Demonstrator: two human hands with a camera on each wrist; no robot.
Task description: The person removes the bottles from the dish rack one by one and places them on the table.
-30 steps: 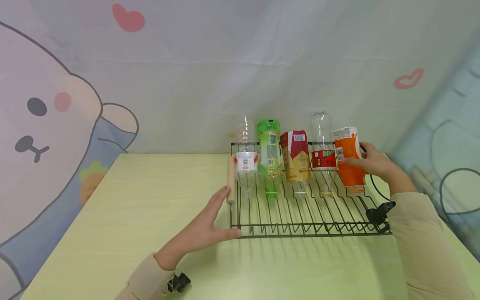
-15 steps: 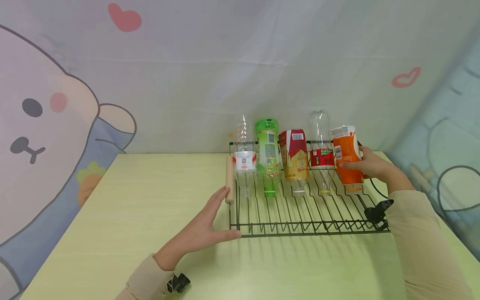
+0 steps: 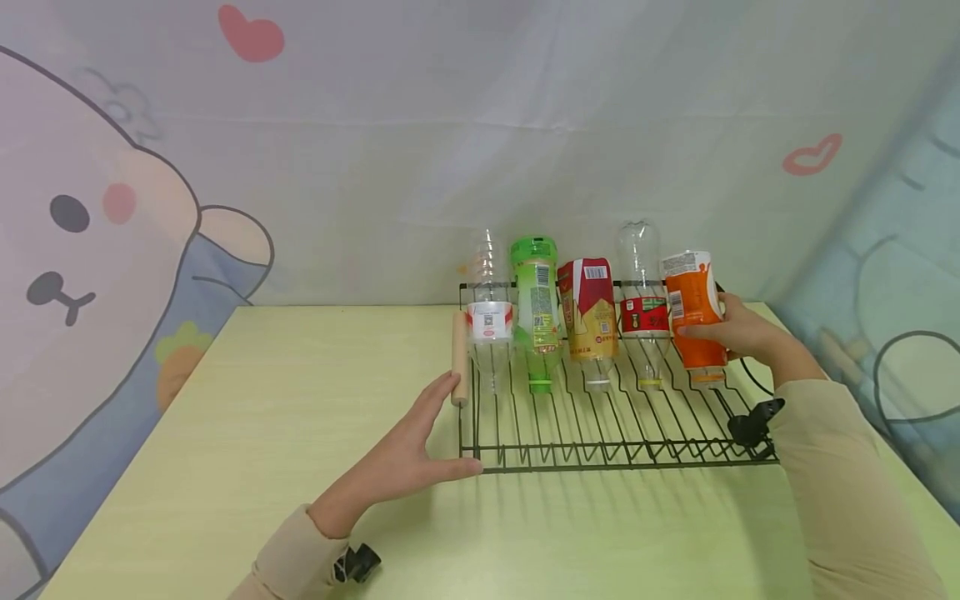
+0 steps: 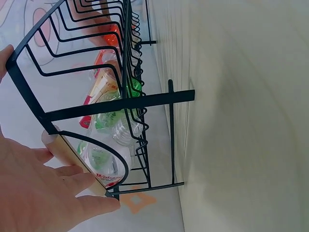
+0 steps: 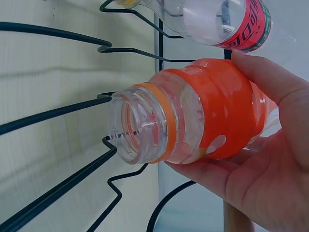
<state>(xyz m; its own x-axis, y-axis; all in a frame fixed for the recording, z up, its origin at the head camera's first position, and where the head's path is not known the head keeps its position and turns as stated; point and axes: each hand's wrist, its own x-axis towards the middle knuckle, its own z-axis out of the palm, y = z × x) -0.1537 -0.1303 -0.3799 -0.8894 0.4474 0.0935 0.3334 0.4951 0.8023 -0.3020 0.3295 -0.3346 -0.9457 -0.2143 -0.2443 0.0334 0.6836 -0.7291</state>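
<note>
Orange-wrapped clear plastic bottle (image 3: 696, 312) lies on a black wire rack (image 3: 600, 468) in the head view, right of a red-labelled clear bottle (image 3: 645, 317), gripped by the right hand (image 3: 750, 327). Left wrist view: the left hand (image 4: 43, 193), fingers apart, touches the rack and its pale cylindrical wooden handle (image 4: 63, 147). Right wrist view: thumb and fingers clamp the orange-wrapped bottle.

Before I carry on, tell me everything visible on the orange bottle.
The orange bottle looks like clear plastic in a glossy orange wrap, whitish toward the base, with a barcode. Its neck bears an orange ring; the mouth is open, uncapped. It slants at the row's right end, base raised, neck toward the person, apparently resting on the black wire rack. The right hand holds it, thumb on one side, fingers opposite.
</note>
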